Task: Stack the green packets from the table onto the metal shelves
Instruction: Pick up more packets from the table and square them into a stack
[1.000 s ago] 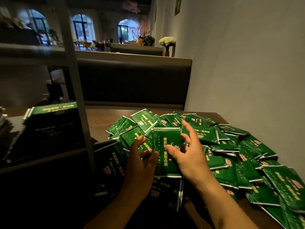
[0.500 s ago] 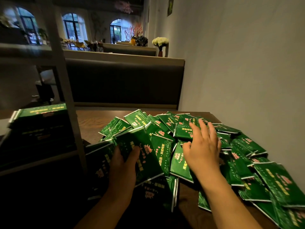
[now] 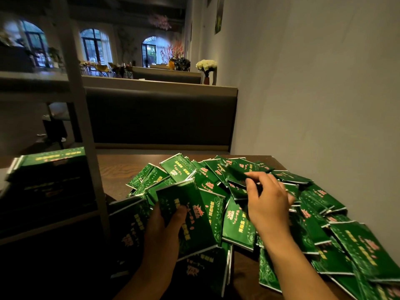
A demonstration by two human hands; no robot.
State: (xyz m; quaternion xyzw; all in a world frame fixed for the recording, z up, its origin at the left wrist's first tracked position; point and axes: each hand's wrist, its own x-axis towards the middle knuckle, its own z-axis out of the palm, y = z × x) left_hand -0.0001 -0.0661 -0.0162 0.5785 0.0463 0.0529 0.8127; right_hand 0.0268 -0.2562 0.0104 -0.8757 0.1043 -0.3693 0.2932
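A loose heap of green packets (image 3: 313, 215) with pink and yellow print covers the right half of the brown table (image 3: 121, 169). My left hand (image 3: 162, 232) grips a small bundle of packets (image 3: 186, 215) from below, thumb on top. My right hand (image 3: 266, 200) reaches into the heap and pinches one dark green packet (image 3: 238, 173) between thumb and fingers, lifting its edge. The metal shelf (image 3: 49, 221) on the left holds a tall stack of packets (image 3: 49, 165).
A grey shelf upright (image 3: 86, 135) stands between the stack and the table. A plain wall (image 3: 313, 94) runs along the table's right side. A dark padded bench back (image 3: 160, 118) lies behind the table. A vase of white flowers (image 3: 206, 67) sits far back.
My right hand moved from lying flat on the heap to pinching one packet farther back. My left hand keeps hold of its bundle, which sits slightly lower and nearer.
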